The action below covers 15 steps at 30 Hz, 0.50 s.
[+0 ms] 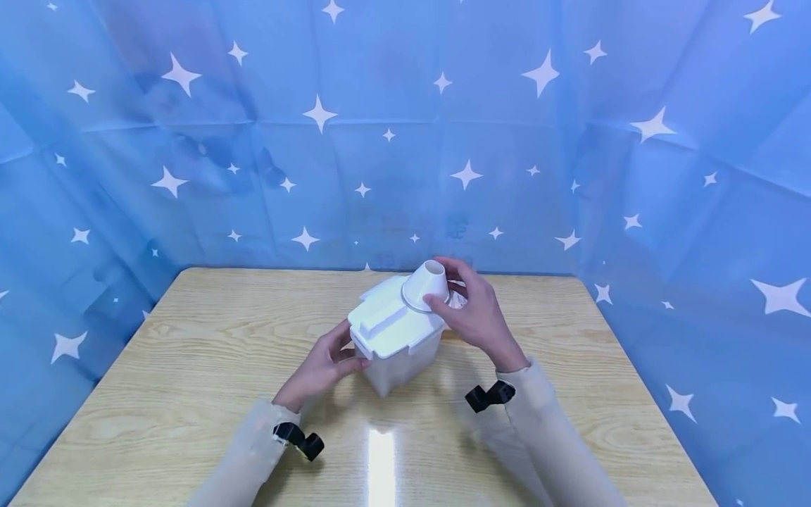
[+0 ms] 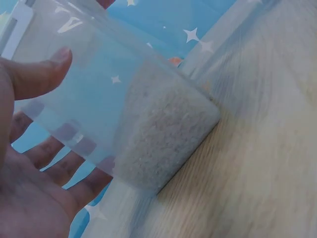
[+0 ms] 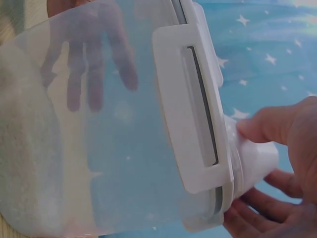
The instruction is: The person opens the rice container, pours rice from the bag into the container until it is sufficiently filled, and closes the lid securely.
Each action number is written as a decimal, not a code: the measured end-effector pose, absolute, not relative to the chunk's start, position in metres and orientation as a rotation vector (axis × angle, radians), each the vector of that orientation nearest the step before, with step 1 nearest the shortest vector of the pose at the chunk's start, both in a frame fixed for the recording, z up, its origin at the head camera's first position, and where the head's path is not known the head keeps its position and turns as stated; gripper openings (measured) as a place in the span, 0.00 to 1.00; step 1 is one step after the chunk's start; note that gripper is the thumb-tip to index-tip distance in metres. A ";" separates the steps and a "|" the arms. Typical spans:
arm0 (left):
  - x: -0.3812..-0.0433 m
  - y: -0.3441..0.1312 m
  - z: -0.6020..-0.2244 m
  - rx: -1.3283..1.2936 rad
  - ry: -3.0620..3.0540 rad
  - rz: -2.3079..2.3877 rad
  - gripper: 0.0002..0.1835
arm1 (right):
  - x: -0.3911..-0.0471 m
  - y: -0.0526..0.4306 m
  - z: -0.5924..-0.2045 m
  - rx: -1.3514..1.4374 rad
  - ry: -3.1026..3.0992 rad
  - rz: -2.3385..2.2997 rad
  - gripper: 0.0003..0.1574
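A translucent plastic storage container (image 1: 400,370) has its base right at the wooden table, and pale, rice-like grains (image 2: 163,131) fill its lower part. On top sits a white lid (image 1: 395,329) with side clips (image 3: 173,109). A white cone-shaped spout (image 1: 421,287) with an open top rises from the lid's far end. My left hand (image 1: 322,367) holds the container's near left side, thumb on one face and fingers spread along another. With thumb and fingers on either side, my right hand (image 1: 476,313) grips the spout near its base.
The wooden table (image 1: 209,366) reaches back to a blue curtain (image 1: 393,162) with white stars, which also hangs at both sides. A small orange thing (image 1: 450,335) shows behind the container. Black cameras are strapped at both sleeves.
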State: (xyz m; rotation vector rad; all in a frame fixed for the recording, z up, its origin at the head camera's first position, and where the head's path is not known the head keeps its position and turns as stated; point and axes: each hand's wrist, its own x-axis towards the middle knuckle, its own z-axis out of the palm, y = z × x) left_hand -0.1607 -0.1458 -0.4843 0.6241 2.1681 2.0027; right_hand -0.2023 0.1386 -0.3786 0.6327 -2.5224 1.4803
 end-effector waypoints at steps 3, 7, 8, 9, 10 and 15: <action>-0.155 -0.142 -0.481 0.564 2.187 2.004 0.41 | -0.206 0.140 -0.378 0.660 -2.520 1.515 0.38; -0.148 -0.137 -0.480 0.481 2.214 2.007 0.40 | -0.211 0.142 -0.375 0.683 -2.538 1.586 0.38; -0.146 -0.135 -0.480 0.468 2.222 2.010 0.40 | -0.212 0.143 -0.375 0.687 -2.546 1.603 0.38; -0.144 -0.133 -0.480 0.438 2.223 2.013 0.40 | -0.214 0.143 -0.374 0.692 -2.553 1.623 0.38; -0.142 -0.132 -0.481 0.410 2.217 2.021 0.40 | -0.215 0.144 -0.374 0.699 -2.560 1.640 0.38; -0.133 -0.123 -0.482 0.303 2.225 2.065 0.38 | -0.222 0.146 -0.372 0.740 -2.590 1.690 0.38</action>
